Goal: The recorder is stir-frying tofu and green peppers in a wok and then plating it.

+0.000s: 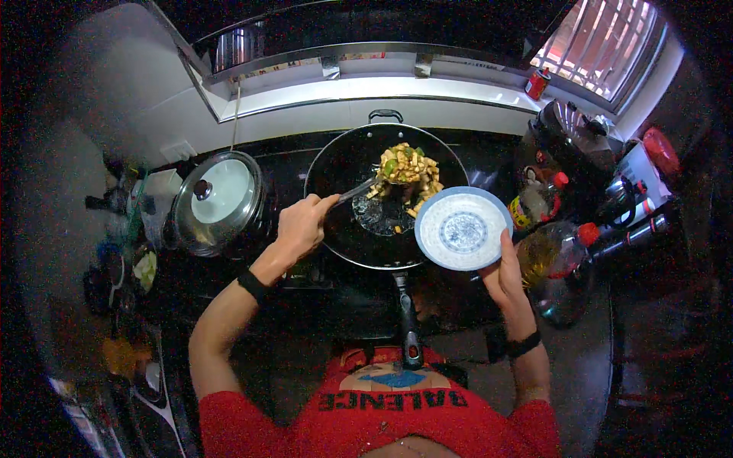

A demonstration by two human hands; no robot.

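My left hand [301, 225] grips the handle of a metal spatula or ladle [356, 190], whose head is hidden under food. Diced food with green pieces [408, 165] is heaped at that end, over the far right part of a large black wok [338, 166]. Oil or liquid glistens on the wok's bottom, and a few bits lie loose there. In my right hand [505, 269] is a shallow white dish with a blue rim [464, 229], held by its right edge above the wok's near right rim. The dish's inside is bare, with a blue pattern at its centre.
The wok's long handle [408, 326] points at my body. Left of it stands a pot with a glass lid [223, 200]. Bottles, including an oil bottle [550, 255], crowd the right side beside a dark pressure cooker [572, 134]. A red can [537, 85] stands on the ledge.
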